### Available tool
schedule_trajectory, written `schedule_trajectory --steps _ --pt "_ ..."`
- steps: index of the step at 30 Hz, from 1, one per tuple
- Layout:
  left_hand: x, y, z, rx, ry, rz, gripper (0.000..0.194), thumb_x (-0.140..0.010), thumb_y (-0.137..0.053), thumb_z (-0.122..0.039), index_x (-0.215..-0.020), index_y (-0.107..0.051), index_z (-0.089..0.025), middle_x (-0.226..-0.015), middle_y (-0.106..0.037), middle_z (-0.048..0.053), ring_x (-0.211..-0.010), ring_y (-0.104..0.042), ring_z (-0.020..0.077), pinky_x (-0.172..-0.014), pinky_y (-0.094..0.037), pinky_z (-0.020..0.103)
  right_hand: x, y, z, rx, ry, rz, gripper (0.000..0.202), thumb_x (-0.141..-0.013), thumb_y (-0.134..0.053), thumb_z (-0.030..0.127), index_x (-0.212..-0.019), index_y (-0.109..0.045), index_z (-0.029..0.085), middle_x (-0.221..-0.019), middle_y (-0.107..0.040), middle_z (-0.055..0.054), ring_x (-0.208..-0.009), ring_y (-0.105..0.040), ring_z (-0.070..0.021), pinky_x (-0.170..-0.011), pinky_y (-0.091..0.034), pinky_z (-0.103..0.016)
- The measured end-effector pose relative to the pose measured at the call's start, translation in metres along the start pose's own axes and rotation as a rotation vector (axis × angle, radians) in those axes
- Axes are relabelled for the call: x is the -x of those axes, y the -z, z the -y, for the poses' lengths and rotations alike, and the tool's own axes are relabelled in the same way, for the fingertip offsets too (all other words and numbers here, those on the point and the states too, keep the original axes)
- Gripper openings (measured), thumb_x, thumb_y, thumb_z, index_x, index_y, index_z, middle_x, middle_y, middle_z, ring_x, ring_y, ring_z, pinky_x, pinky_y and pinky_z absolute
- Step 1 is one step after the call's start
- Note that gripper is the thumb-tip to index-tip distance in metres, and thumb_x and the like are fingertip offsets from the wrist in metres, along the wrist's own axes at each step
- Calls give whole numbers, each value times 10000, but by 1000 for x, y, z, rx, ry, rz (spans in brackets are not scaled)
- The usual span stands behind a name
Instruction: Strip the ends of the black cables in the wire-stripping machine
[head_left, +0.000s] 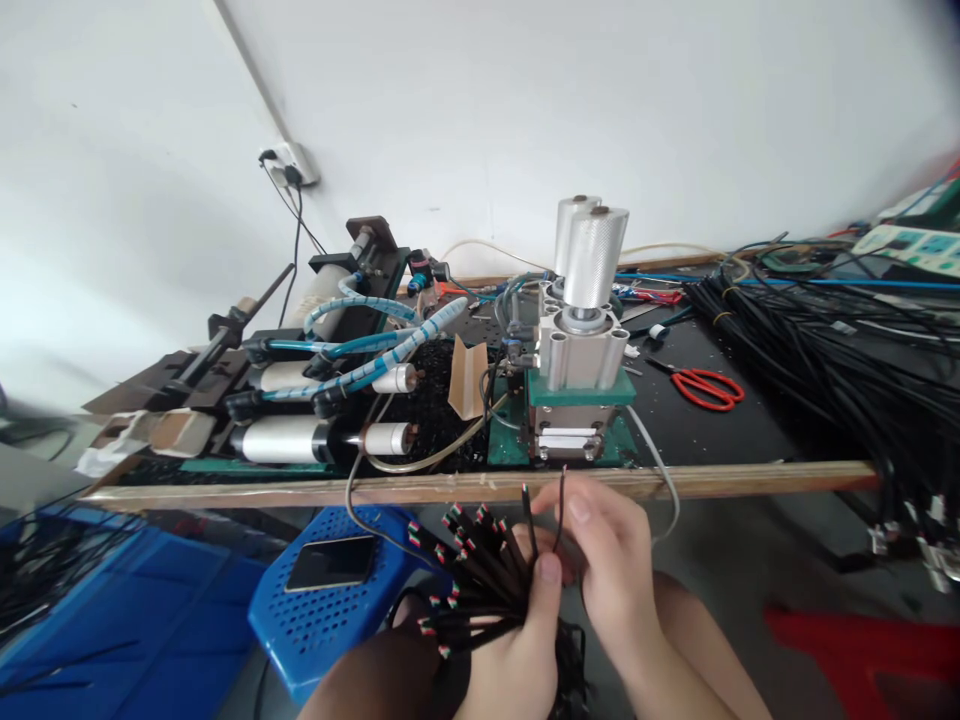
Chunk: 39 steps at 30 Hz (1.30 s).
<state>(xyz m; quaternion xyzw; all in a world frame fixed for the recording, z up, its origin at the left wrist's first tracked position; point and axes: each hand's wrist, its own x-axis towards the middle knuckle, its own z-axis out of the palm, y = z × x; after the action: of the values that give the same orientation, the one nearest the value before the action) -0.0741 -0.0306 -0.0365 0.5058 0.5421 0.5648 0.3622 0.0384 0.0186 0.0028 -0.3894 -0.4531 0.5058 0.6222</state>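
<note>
My left hand (517,650) is closed around a bundle of black cables (480,570), low in front of the bench edge. The cables fan out to the left, and red, green and white wire ends show at their tips. One black cable (561,510) stands up apart from the others, with its thin bare tip pointing upward. My right hand (611,560) is closed at this cable, thumb and fingers bent about it; its lower fingers are partly hidden. Just beyond my hands stands a pneumatic press (585,350) with silver cylinders on a green base.
Red-handled scissors (705,388) lie on the bench right of the press. More black cables (825,360) are piled at the right. White cylinders with blue hoses (360,340) fill the left side. A phone (331,563) rests on a blue stool (300,630) below.
</note>
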Motion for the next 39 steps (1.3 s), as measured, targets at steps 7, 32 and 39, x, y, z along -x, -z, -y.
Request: schedule_trajectory --steps 7,32,39 --pt "-5 -8 -1 -2 -9 -24 219 -993 -788 -379 -1162 -861 -262 -1155 -840 100 -1231 -753 358 -1112 -601 496 -1 -3 -2 192 172 -121 503 -1031 -662 389 -573 -583 195 -530 -519 28 -487 -431 -105 -470 -315 -238" --pt "-19 -46 -13 -110 48 -147 272 -1005 -742 -438 -800 -766 -261 -829 -756 60 -1082 -763 344 -1053 -587 503 -23 8 -10 -213 -135 -125 383 -908 -714 377 -575 -655 197 -519 -508 27 -467 -404 -104 -444 -291 -232" --pt "-20 -44 -13 -120 75 -124 253 -985 -763 -451 -821 -779 -260 -828 -764 48 -969 -778 312 -912 -636 420 -27 5 -4 -273 -269 -153 388 -833 -770 382 -515 -637 203 -484 -446 40 -451 -353 -96 -423 -272 -234"
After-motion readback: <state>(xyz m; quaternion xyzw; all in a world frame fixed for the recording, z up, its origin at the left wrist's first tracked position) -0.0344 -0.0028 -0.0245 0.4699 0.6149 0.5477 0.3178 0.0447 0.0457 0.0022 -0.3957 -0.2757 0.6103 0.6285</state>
